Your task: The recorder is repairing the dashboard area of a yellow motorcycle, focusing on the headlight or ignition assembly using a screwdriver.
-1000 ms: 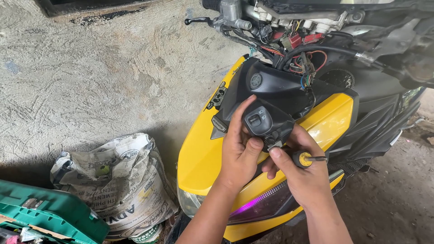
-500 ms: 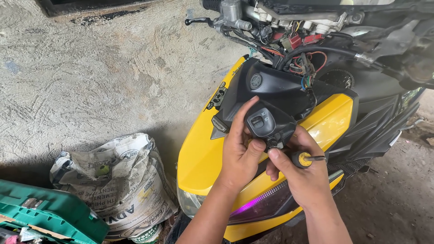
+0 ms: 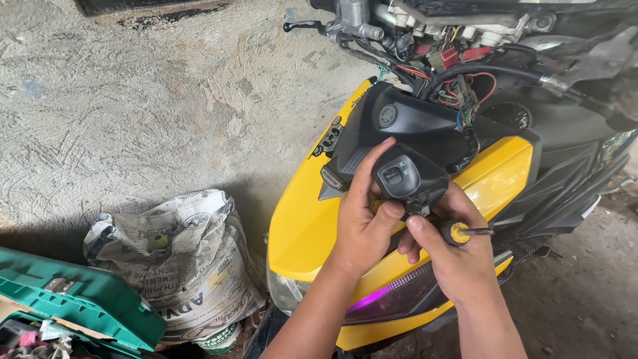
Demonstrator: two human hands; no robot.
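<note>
Head view: you are gripping one black switch box (image 3: pixel 407 178) with your left hand (image 3: pixel 362 229), fingers curled up its near side and the thumb pressing against its lower edge. Your right hand (image 3: pixel 458 256) is closing around one screwdriver (image 3: pixel 460 232) with a yellow and black handle, held just under the switch box, its tip hidden between your two hands. Compared with a second ago, almost nothing is shifting: both hands are keeping the same hold, and the switch box is sitting in the same spot above your knuckles. That steadiness suggests you are working slowly at a fastener on the underside, though the screw itself is not showing.

Beyond your fingertips, one yellow scooter (image 3: pixel 306 219) is standing with its front panel open, and one tangle of wires (image 3: pixel 452 73) is hanging out above the switch box. One brake lever (image 3: pixel 306 26) is sticking out far above your left hand. Down to the left of your left forearm, one crumpled paper sack (image 3: pixel 193 259) is slumping on the floor, with one green case (image 3: pixel 80 299) lying farther left of it.
</note>
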